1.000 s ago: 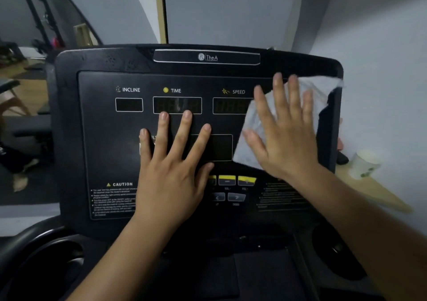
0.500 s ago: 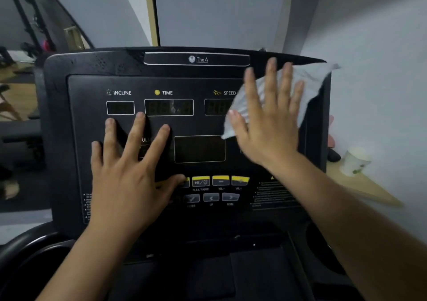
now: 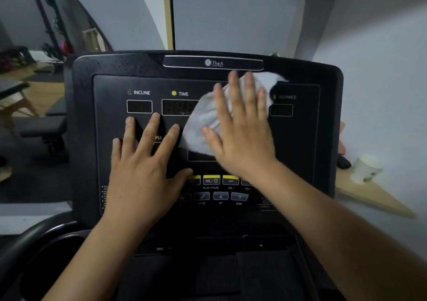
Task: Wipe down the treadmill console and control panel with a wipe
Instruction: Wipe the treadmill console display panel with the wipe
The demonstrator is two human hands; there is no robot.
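**Wipe held flat on the control panel under the right hand**

The white wipe (image 3: 203, 120) is pressed against the control panel (image 3: 298, 143) of the treadmill console (image 3: 108, 65) by the right hand (image 3: 242, 136). The right fingers (image 3: 249, 97) are held straight and slightly apart. They are laid over the cloth, and none is curled round it. Beyond the fingertips the wipe is bunched just under the brand plate (image 3: 213, 63). On the thumb side it is spread out wide, and the right end of the TIME display (image 3: 178, 107) is covered by it. On the little-finger side the DISTANCE display (image 3: 281, 110) is left uncovered, near the wipe's edge but apart from it.

The left hand (image 3: 143, 176) is laid palm down on the panel with nothing held. Its fingers (image 3: 151, 129) are stretched and fanned apart. The INCLINE display (image 3: 139, 106) is seen just beyond the ring and little fingertips. The thumb is turned out, with its tip just beside the row of yellow buttons (image 3: 211, 180). The wipe's lower corner lies just beside the left index finger; whether the two touch cannot be told.

A row of dark arrow buttons (image 3: 220, 196) is seen below the yellow ones, between the two wrists. Well out past the right little finger, beyond the console's edge, a paper cup (image 3: 366, 168) is stood on a wooden shelf (image 3: 381, 201) by the wall.
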